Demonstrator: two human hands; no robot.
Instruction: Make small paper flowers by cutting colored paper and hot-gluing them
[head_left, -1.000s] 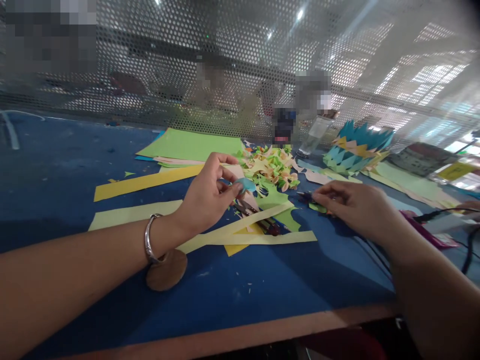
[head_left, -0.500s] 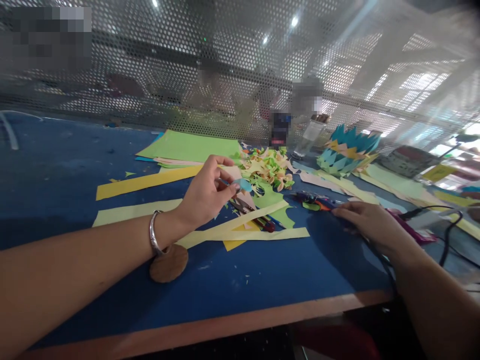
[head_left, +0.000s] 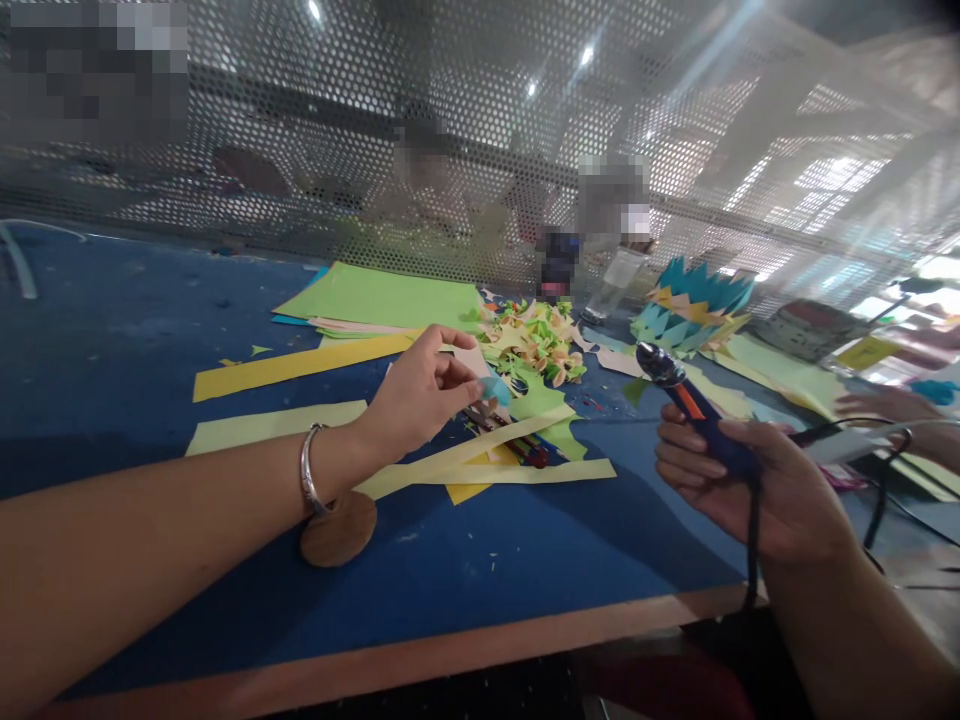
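Observation:
My left hand [head_left: 439, 385] pinches a small light-blue paper piece [head_left: 495, 390] between thumb and fingers, above the scraps. My right hand [head_left: 757, 480] is wrapped round a dark blue glue gun [head_left: 705, 415] with an orange part, its nozzle tilted up and to the left. A black cord [head_left: 754, 545] hangs from its handle. Below my left hand, scissors [head_left: 487, 420] lie partly hidden under pale yellow paper strips [head_left: 517, 470]. A pile of small cut green and peach paper pieces [head_left: 544, 340] lies just beyond.
Green paper sheets [head_left: 397, 290] are stacked at the back against a perforated metal screen [head_left: 322, 170]. A wooden disc [head_left: 339, 530] lies near my left wrist. A zigzag paper crown [head_left: 694, 310] stands back right, beside a clear bottle [head_left: 615, 280]. Another person's hand [head_left: 885, 410] shows at right.
My right hand has lifted the glue gun off the table and turned it upright, nozzle up. The left hand stays nearly in place with the blue paper, shifted slightly. Another person's hand has appeared at right.

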